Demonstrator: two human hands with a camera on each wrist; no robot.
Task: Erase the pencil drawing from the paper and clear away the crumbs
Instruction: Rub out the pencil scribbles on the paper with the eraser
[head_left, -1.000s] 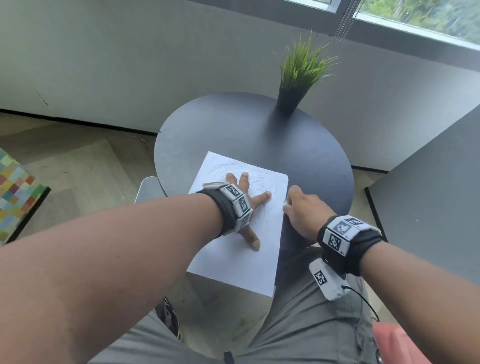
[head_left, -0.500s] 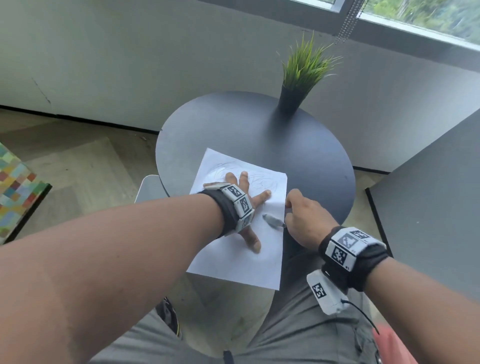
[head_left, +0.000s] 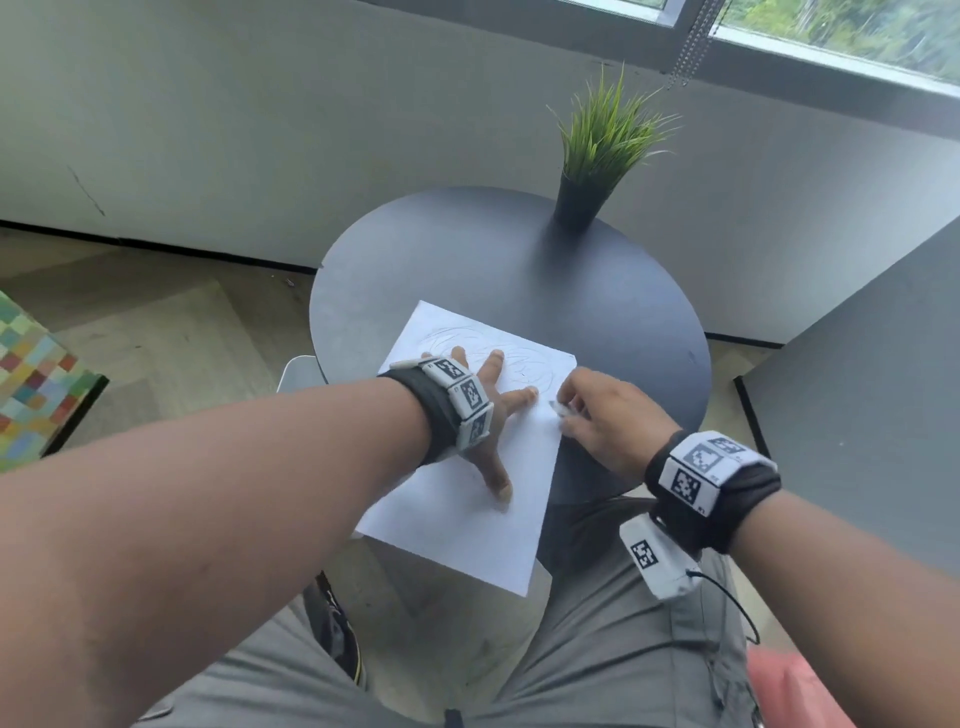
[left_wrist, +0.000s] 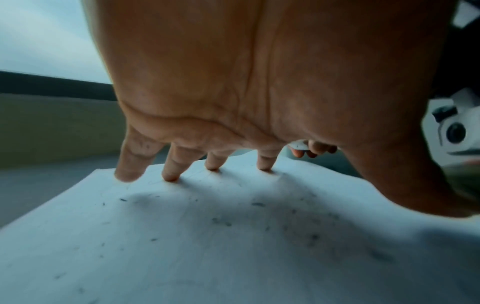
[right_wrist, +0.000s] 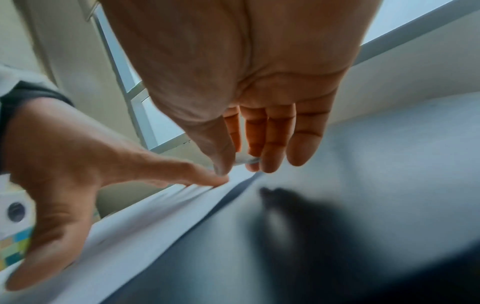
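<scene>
A white sheet of paper (head_left: 467, 509) with faint pencil scribbles (head_left: 514, 358) at its far end lies on the round dark table (head_left: 519, 260), its near end hanging over the edge. My left hand (head_left: 488, 415) presses flat on the sheet with spread fingers (left_wrist: 171, 164). Dark eraser crumbs (left_wrist: 257, 204) dot the paper under the palm. My right hand (head_left: 597, 410) is at the sheet's right edge and pinches a small white eraser (head_left: 560, 410) between thumb and fingers (right_wrist: 245, 159).
A potted grass plant (head_left: 597, 156) stands at the table's far side. A grey panel (head_left: 857, 405) stands to the right, a colourful checkered object (head_left: 36, 374) on the floor to the left. My legs are under the table's near edge.
The right hand has picked the eraser up from beside the paper's right edge and moved it onto the sheet. The left hand still presses the paper in the same place.
</scene>
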